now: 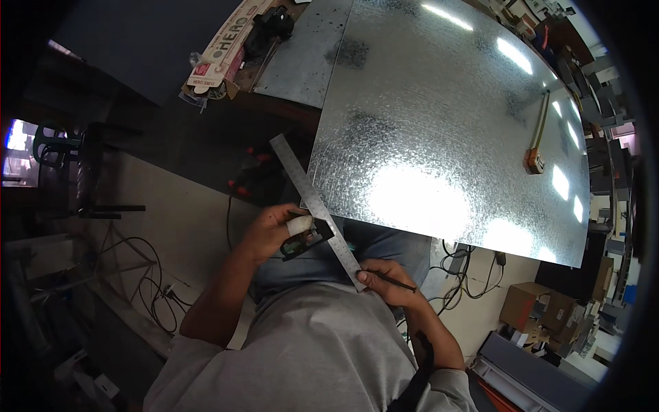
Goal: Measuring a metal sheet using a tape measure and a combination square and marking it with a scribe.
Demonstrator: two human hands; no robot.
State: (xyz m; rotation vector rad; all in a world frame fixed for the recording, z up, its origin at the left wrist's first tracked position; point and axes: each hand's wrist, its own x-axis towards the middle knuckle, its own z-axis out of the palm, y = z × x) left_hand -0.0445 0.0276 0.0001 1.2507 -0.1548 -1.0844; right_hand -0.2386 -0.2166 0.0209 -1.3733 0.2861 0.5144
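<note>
My left hand (269, 232), with a white wrapping on its thumb, grips the black head (312, 238) of a combination square. The square's steel blade (302, 180) runs slantwise from the upper left down to my right hand (388, 283). There, my right thumb and fingers pinch the blade's lower end. A thin dark stick like a pencil (397, 281) is also tucked in my right hand. The square is in front of my body, just off the near left corner of a large galvanized metal sheet (425, 117). Part of the blade overlaps that corner in view.
An orange tape measure (535, 162) lies on the sheet's right side with its tape drawn out. A long carton (223, 51) and a black tool (269, 31) are at the upper left. Cables (456, 275) hang below the sheet; cardboard boxes (525, 305) stand at right.
</note>
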